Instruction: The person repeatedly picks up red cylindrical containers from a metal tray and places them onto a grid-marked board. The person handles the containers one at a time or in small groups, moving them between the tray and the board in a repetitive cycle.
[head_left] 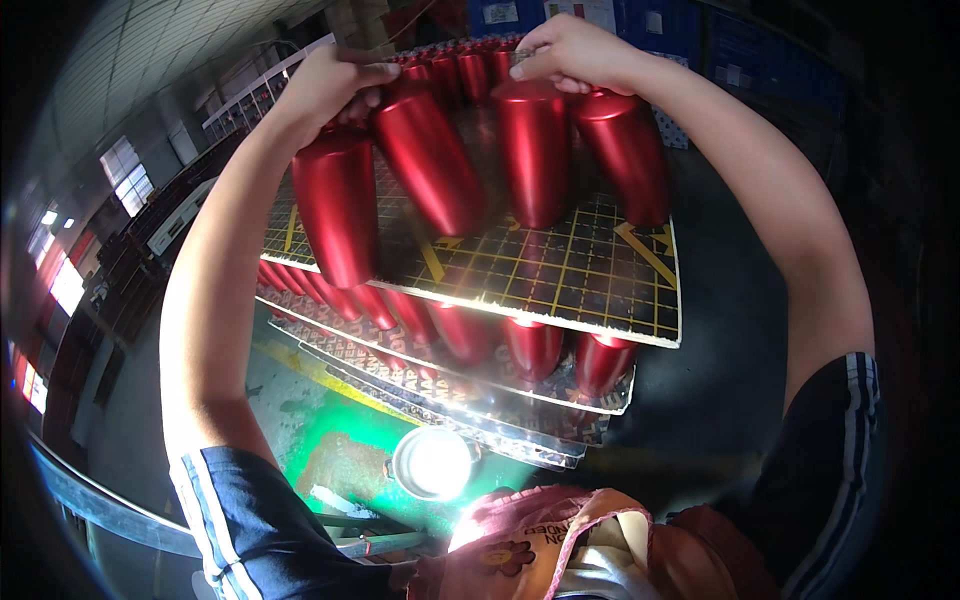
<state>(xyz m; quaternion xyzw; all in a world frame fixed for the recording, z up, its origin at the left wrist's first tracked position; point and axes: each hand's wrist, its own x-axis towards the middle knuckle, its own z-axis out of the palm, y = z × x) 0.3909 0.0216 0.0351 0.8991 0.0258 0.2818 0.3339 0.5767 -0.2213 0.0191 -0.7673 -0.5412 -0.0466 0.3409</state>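
Both my arms reach up and forward over a stack of boards. My left hand (330, 85) grips the tops of two shiny red metal cups (335, 205) that hang upside down. My right hand (570, 52) grips the tops of two more red cups (532, 150), held side by side above the dark gridded board (560, 275). More red cups (460, 70) stand in a row at the board's far end. Under the board, another layer of red cups (530, 345) shows at the front edge.
Several patterned boards (450, 395) lie stacked below with cups between them. A round shiny metal lid or bowl (433, 462) sits on the green floor (340, 420). Blue crates (740, 50) stand at the back right, windows and racks at the left.
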